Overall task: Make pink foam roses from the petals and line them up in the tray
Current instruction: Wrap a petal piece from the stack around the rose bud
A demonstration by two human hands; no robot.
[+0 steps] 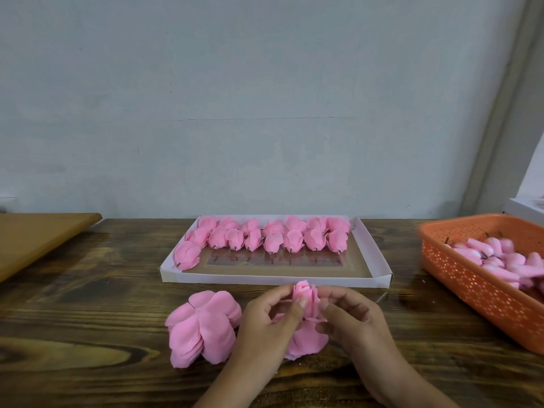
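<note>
Together, two hands (309, 316) pinch one rose (306, 293).

Pink roses (265, 237) — orange perforated basket (482, 287)

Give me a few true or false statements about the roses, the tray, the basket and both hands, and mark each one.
1. Both hands, left hand and right hand, hold the rose being made. True.
2. The tray is full of roses. False: its near part is bare.
3. The orange basket sits to the right. True.
4. The petal stack lies inside the tray. False: it lies on the table, left of the hands.
</note>
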